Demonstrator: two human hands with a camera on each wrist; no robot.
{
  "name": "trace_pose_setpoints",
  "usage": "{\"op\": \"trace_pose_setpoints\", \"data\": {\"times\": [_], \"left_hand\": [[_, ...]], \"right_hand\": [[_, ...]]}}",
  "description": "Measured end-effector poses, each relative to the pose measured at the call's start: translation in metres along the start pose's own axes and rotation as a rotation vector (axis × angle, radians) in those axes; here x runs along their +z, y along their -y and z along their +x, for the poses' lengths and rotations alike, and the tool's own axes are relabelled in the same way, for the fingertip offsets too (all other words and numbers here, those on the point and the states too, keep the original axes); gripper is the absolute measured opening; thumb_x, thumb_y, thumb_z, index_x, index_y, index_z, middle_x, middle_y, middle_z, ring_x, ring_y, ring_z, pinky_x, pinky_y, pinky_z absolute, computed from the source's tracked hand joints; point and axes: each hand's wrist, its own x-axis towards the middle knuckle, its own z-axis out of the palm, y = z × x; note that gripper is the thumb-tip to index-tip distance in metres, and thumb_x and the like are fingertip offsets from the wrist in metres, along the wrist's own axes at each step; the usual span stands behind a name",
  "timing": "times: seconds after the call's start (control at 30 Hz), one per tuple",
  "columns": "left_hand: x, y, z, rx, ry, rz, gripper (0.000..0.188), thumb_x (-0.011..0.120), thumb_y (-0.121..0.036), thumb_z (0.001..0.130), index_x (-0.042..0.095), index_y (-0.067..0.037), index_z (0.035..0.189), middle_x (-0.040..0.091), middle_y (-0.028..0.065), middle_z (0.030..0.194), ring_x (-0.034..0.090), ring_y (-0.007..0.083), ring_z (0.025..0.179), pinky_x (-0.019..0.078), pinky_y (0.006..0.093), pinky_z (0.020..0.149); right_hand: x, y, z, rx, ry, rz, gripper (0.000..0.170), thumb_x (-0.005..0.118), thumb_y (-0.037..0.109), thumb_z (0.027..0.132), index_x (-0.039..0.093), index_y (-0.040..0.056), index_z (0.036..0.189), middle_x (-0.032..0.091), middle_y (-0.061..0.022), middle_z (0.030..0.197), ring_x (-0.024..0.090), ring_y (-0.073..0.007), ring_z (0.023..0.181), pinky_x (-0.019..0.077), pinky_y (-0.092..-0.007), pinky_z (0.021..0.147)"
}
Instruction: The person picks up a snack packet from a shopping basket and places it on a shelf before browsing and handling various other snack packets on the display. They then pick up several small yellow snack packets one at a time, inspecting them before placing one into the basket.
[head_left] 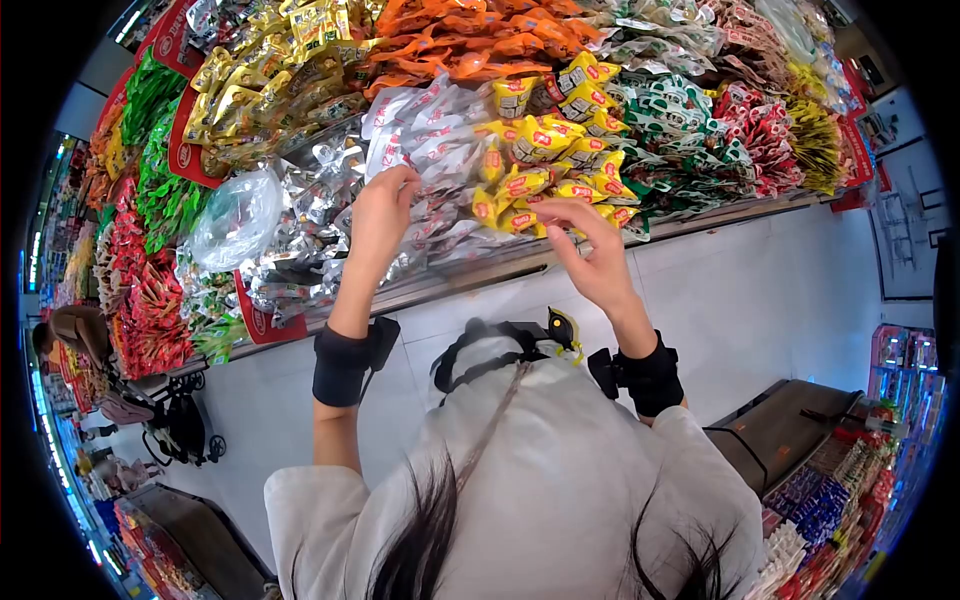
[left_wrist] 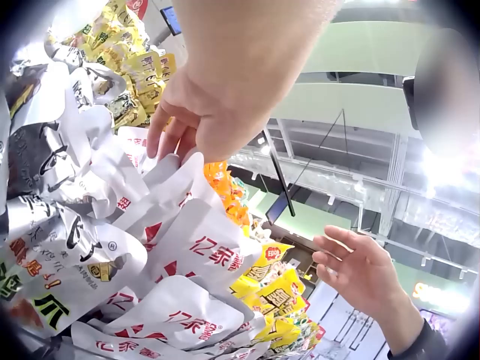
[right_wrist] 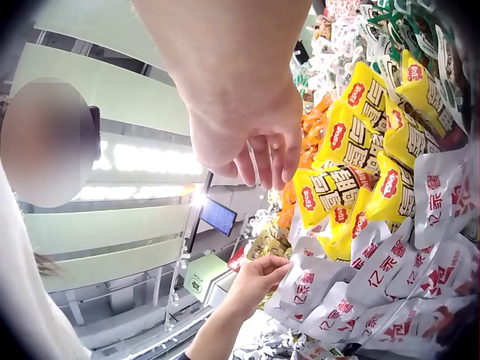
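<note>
Near the centre of the head view, the left hand (head_left: 378,222) pinches the edge of a white packet (right_wrist: 306,288); to its right, the right hand (head_left: 592,258), fingers relaxed, hovers by yellow packets (head_left: 545,137). Silver packets (head_left: 308,262) lie left, orange packets (head_left: 470,42) at top.

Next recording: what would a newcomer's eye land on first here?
Probably the massed bright packets in the head view: orange packets at top centre, with yellow packets just below and to the right. Next, perhaps, the two bare hands: the left hand at the white packets, the right hand by the yellow ones.
</note>
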Motion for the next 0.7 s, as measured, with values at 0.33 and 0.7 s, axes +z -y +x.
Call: {"op": "trace_pose_setpoints", "data": {"times": [0.33, 0.7], "left_hand": [[0.004, 0.004, 0.003, 0.035, 0.080, -0.029, 0.013, 0.065, -0.006, 0.073, 0.057, -0.002, 0.083, 0.062, 0.0124, 0.078, 0.061, 0.0294, 0.073, 0.0458, 0.0317, 0.063], [0.005, -0.009, 0.011, 0.056, 0.136, 0.020, 0.011, 0.065, -0.010, 0.073, 0.057, -0.003, 0.076, 0.062, 0.0127, 0.071, 0.060, 0.0303, 0.067, 0.0448, 0.0357, 0.058]], "right_hand": [[0.002, -0.001, 0.002, -0.024, -0.011, -0.058, 0.021, 0.051, 0.003, 0.083, 0.059, 0.0012, 0.102, 0.059, -0.0102, 0.100, 0.057, -0.0172, 0.089, 0.0444, -0.0265, 0.077], [0.002, -0.007, -0.010, -0.007, -0.061, -0.054, 0.020, 0.052, 0.006, 0.083, 0.059, 0.0030, 0.101, 0.060, -0.0087, 0.101, 0.057, -0.0228, 0.095, 0.0434, -0.0319, 0.082]]}}
